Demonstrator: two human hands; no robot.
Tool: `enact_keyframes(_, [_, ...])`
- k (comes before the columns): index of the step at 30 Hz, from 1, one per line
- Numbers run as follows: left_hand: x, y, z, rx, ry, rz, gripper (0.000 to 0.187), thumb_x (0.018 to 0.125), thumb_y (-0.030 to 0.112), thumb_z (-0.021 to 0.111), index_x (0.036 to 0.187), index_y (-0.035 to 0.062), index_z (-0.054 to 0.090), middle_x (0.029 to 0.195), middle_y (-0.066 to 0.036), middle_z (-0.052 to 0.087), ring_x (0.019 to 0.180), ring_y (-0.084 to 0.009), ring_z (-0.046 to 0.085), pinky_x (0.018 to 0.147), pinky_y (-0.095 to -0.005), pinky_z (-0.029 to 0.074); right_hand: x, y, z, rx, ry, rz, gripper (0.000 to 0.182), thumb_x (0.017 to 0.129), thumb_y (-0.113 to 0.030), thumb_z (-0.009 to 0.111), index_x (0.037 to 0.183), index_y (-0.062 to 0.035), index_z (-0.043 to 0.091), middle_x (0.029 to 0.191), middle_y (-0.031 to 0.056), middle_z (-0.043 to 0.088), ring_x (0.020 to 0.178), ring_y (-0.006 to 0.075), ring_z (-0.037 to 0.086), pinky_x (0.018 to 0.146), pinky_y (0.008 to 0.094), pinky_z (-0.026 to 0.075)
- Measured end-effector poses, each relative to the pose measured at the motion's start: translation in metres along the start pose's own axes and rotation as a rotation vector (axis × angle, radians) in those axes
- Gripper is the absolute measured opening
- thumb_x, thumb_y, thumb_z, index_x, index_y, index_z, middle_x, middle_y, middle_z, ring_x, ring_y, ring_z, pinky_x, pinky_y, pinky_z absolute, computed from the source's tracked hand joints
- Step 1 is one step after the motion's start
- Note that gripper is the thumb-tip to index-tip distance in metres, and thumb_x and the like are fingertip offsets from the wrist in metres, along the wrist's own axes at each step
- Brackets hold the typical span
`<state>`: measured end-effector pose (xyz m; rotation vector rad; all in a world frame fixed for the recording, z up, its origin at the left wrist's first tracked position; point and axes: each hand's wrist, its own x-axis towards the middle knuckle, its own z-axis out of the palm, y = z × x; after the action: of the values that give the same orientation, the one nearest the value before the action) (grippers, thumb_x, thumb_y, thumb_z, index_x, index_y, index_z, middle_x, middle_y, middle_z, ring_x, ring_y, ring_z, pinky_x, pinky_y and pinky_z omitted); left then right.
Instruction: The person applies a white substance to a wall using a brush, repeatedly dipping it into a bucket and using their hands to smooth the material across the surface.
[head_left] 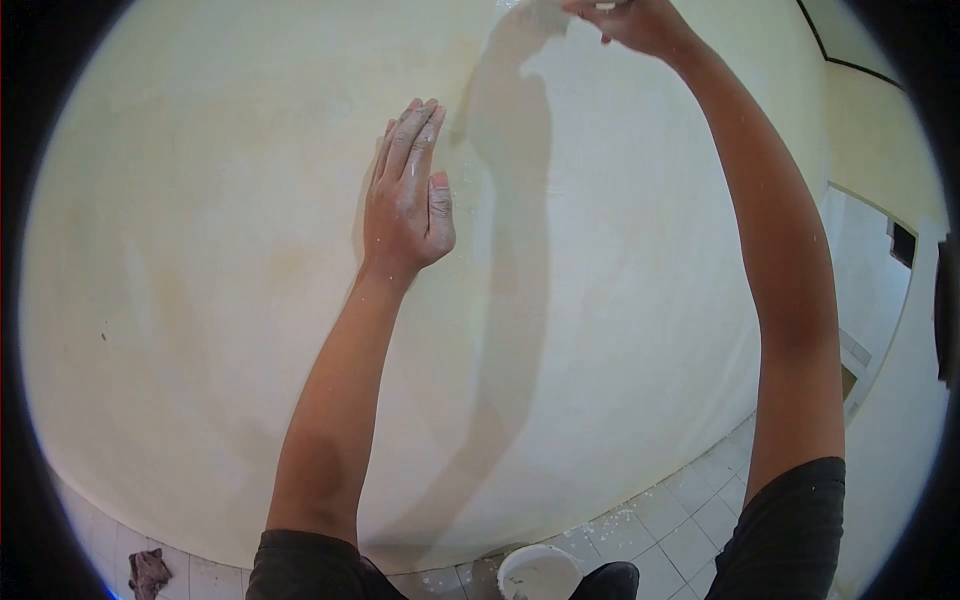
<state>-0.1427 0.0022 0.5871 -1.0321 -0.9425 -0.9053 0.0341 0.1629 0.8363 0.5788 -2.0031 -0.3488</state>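
My left hand (408,190) lies against the pale cream wall (640,280), its fingers stretched upward and side by side. Whitish residue coats the fingers and thumb. High up at the top edge, my right hand (645,28) is partly cut off by the frame. Its fingers are curled around something of which only a small whitish bit shows; the kind cannot be made out. The shadow of my right arm falls down the wall between both arms.
Below, a white bucket (503,578) with pale contents stands on the tiled floor (665,515), close to the wall. White specks are scattered over the tiles. A crumpled dark rag (150,574) lies at lower left. At right there is a doorway (868,270).
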Motion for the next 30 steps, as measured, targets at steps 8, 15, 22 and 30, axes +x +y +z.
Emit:
enact_keyframes(8, [-0.008, -0.009, 0.016, -0.119, 0.12, 0.009, 0.051, 0.095, 0.016, 0.037, 0.139, -0.0065, 0.052, 0.139, -0.023, 0.054, 0.136, -0.0395, 0.047, 0.116, -0.0489, 0.034, -0.02, 0.012, 0.079, -0.223, 0.171, -0.443, 0.018, 0.086, 0.0, 0.071, 0.102, -0.0054, 0.076, 0.089, 0.0099, 0.074, 0.071, 0.0213, 0.067, 0.063, 0.031, 0.056])
enact_keyframes(15, [-0.06, -0.017, -0.012, -0.114, 0.138, -0.025, 0.057, 0.106, 0.032, 0.028, 0.137, -0.008, 0.053, 0.138, -0.025, 0.056, 0.134, -0.0396, 0.05, 0.113, -0.0467, 0.039, -0.183, -0.101, 0.171, 0.129, -0.08, -0.337, 0.035, 0.083, 0.001, 0.07, 0.117, -0.001, 0.064, 0.094, 0.0096, 0.067, 0.081, 0.0303, 0.064, 0.065, 0.0367, 0.054])
enact_keyframes(22, [-0.095, 0.002, -0.046, -0.136, 0.089, -0.024, 0.053, 0.105, 0.027, 0.031, 0.135, -0.0093, 0.054, 0.135, -0.024, 0.058, 0.132, -0.0412, 0.051, 0.11, -0.0476, 0.042, -0.228, -0.14, 0.175, 0.42, -0.436, -0.365, 0.032, 0.081, 0.003, 0.072, 0.113, -0.0027, 0.069, 0.092, 0.0113, 0.071, 0.081, 0.0283, 0.069, 0.07, 0.0367, 0.057])
enact_keyframes(30, [-0.107, -0.003, -0.042, -0.121, 0.075, -0.035, 0.056, 0.106, 0.031, 0.027, 0.136, -0.0079, 0.054, 0.137, -0.025, 0.056, 0.134, -0.039, 0.05, 0.112, -0.0462, 0.04, -0.071, -0.067, 0.104, 0.135, -0.057, -0.27, 0.018, 0.086, 0.002, 0.071, 0.102, -0.0047, 0.075, 0.089, 0.0103, 0.074, 0.076, 0.0236, 0.068, 0.069, 0.0318, 0.057])
